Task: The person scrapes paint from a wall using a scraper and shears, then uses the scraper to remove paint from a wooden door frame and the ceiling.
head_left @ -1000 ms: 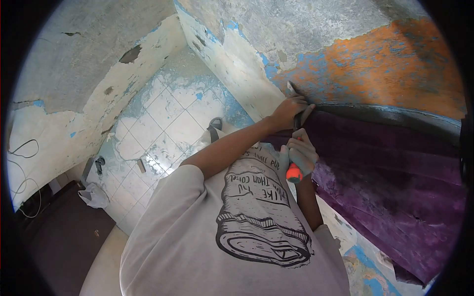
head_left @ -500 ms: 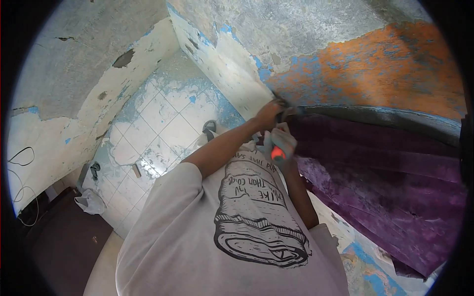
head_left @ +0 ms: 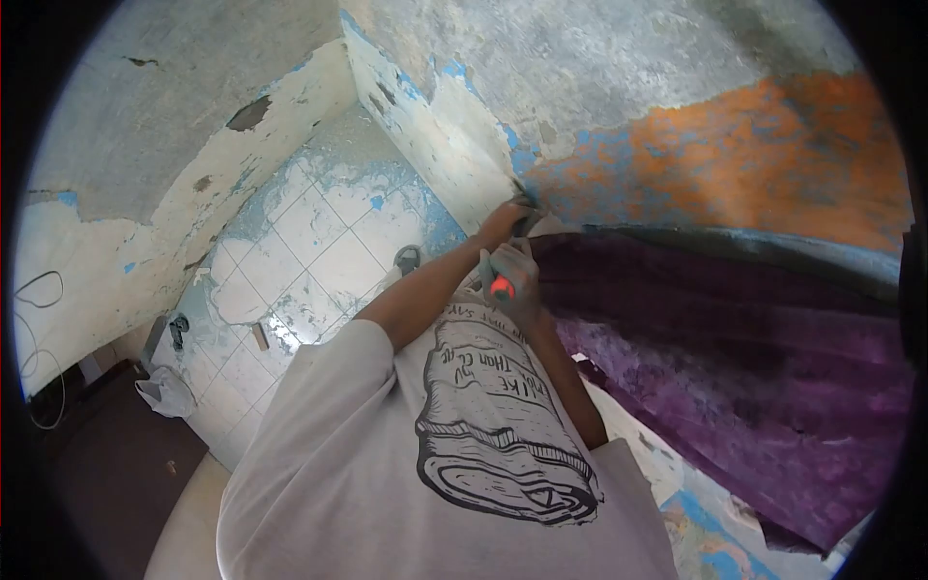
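My right hand (head_left: 519,274) is wrapped round the handle of a scraper (head_left: 502,288), whose red-orange butt end points toward my chest. Just beyond it, my left hand (head_left: 509,217) is closed on the front part of the tool, close to the wall. The scraper's blade is dark, blurred and partly hidden by my fingers. Both hands are at the peeling wall (head_left: 599,179), where white, blue and orange paint meet near the bottom of the bare grey area.
Purple cloth (head_left: 735,329) hangs or lies along the wall at right. Paint flakes cover the tiled floor (head_left: 314,227). A small block (head_left: 260,336), a white plastic bag (head_left: 166,392) and a dark brown panel (head_left: 106,474) are at lower left. A thin cable (head_left: 41,290) loops at far left.
Both hands have shifted a little left with the scraper, staying close to the wall. The camera view has tilted slightly, so the walls appear lower.
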Demonstrator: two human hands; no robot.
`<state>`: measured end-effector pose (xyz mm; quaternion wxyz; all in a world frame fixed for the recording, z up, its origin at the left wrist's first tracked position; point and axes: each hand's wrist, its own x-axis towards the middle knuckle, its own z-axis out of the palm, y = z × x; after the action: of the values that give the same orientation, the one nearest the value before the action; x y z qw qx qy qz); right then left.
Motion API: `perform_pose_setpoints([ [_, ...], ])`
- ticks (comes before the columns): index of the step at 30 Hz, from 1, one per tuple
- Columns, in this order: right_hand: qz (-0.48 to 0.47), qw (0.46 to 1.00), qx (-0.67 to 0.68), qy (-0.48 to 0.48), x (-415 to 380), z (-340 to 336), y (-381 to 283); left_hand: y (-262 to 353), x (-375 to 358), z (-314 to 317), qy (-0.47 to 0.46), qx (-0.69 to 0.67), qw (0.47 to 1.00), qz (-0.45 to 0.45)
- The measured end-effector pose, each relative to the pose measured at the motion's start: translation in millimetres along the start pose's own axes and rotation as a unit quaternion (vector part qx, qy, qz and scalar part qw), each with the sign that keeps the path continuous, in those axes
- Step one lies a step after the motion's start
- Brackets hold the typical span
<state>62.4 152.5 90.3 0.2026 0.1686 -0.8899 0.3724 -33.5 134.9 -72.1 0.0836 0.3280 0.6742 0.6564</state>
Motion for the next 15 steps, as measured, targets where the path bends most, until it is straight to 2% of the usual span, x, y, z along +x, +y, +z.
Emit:
perform_pose_setpoints([
  [4,-0.01,0.998,0.004,0.063,14,-27,-35,48,21,-1,-0.012,0.024,0.999,0.034],
  [7,-0.029,0.997,0.039,0.063,7,-28,-22,54,24,-4,-0.041,0.039,0.996,0.075],
  [9,-0.004,0.999,0.016,0.035,-4,-3,1,33,11,-12,-0.014,0.041,0.998,0.049],
  [10,0.021,1.0,-0.003,0.006,-6,6,7,18,3,-18,-0.036,0.042,0.998,0.001],
  [13,0.008,1.0,-0.005,0.008,5,10,1,14,5,-23,-0.057,0.087,0.995,-0.002],
  [14,0.01,1.0,-0.003,0.005,5,5,-5,24,10,-11,0.014,0.034,0.998,0.044],
  [15,0.004,0.999,0.002,0.039,12,-8,-20,44,14,-9,0.016,0.033,0.999,0.04],
])
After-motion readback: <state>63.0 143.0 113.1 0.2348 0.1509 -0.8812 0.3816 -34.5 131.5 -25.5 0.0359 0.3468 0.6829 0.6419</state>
